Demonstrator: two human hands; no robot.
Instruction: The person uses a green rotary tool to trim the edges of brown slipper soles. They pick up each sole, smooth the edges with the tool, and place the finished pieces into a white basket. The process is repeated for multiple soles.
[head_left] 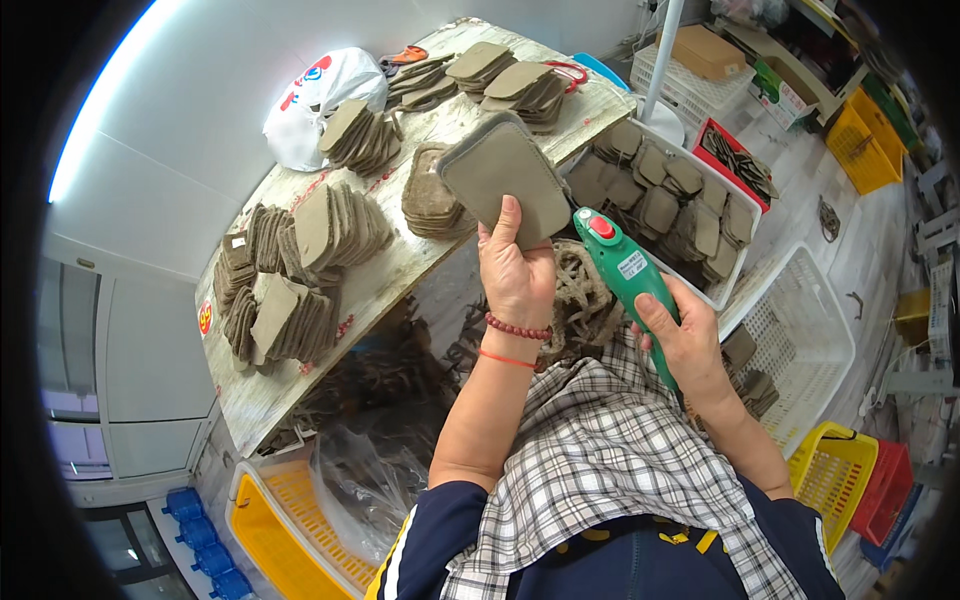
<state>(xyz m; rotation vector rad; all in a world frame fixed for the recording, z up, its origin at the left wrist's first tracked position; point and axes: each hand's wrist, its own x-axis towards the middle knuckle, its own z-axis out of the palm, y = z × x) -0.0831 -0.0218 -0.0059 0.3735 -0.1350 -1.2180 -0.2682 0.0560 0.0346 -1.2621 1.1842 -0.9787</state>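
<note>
My left hand (pixel 520 278) holds up a brown-grey square pad (pixel 503 178) with rounded corners, the thumb pressed on its face. My right hand (pixel 685 345) is wrapped round a green handheld power tool (pixel 628 270) with a red button, which looks like a pair of electric scissors. The tool's tip is at the pad's right edge; I cannot tell whether it touches. Just behind the pad, a stack of similar pads (pixel 430 203) sits on the worn table (pixel 390 268). Below the tool hangs a tangle of trimmed strips (pixel 580 300).
More pad stacks (pixel 340 230) and a white plastic bag (pixel 310 110) are on the table. To the right stand a white bin of pads (pixel 690 200), a red box of dark strips (pixel 735 165) and a white basket (pixel 800 330). Yellow baskets (pixel 835 470) flank me.
</note>
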